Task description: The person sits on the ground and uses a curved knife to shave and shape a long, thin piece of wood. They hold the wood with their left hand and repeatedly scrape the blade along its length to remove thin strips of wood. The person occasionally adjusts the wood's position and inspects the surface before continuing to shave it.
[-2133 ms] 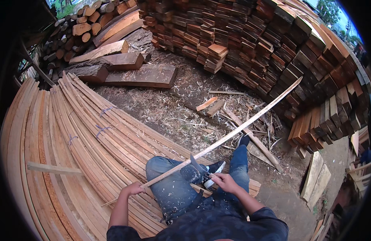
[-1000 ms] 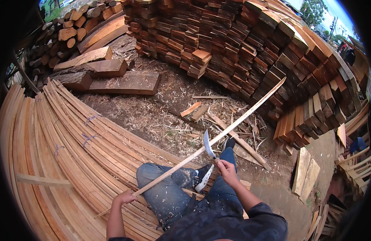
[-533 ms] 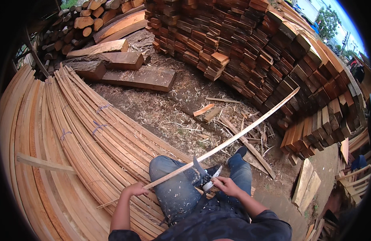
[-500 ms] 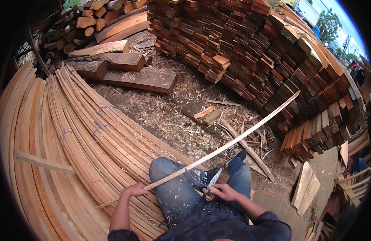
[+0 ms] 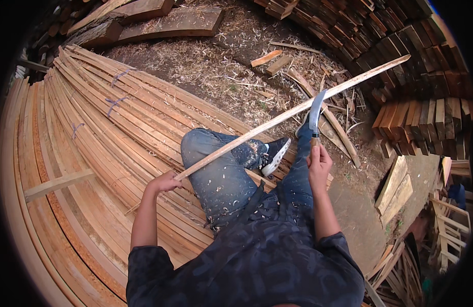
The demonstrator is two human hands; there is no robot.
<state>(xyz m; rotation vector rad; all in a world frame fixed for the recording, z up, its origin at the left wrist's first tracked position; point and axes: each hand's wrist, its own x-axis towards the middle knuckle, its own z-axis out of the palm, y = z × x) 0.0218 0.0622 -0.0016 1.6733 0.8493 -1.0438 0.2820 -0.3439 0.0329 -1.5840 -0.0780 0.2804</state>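
A long, thin wooden strip [image 5: 269, 124] slants across my thigh, rising from lower left to upper right. My left hand [image 5: 165, 182] is closed round its near end. In my right hand [image 5: 319, 159] is a machete-like knife [image 5: 316, 113] with a curved steel blade and a short wooden handle. The blade points away from me and crosses the strip beyond my knee; whether it touches the wood I cannot tell. Wood chips cling to my jeans [image 5: 208, 153].
Long sawn strips [image 5: 139, 138], some tied in bundles, lie under me and to the left, with a short crosspiece [image 5: 59, 185] over them. Stacked boards [image 5: 421, 120] rise at the far right. Shavings [image 5: 211, 77] and loose offcuts [image 5: 280, 64] litter the ground; thick slabs [image 5: 170, 24] lie beyond.
My right hand has moved outward from beside my lap, swinging the knife out to the strip's far half. My left hand still holds the near end. The view has tilted down.
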